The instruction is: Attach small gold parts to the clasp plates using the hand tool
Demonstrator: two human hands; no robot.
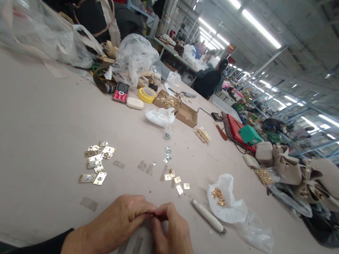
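My left hand (125, 215) and my right hand (170, 234) meet fingertip to fingertip low over the table, both closed in a pinch. What sits between the fingers is too small and too covered to name. Just beyond them lie several small gold plates (177, 180). Larger gold metal plates (95, 163), some with a round fitting in them, form a loose pile to the left. A white pen-like tool (209, 217) rests right of my right hand, beside a white plastic bag (224, 195) with small gold pieces (219, 197) in it.
Farther back are shiny discs (167, 155), a packet of gold parts (202, 135), cardboard boxes (186, 115), yellow tape (147, 94) and a red phone (121, 92). Beige bags (287, 164) line the right edge; plastic bags (44, 29) crowd the back left. A person (209, 80) sits beyond.
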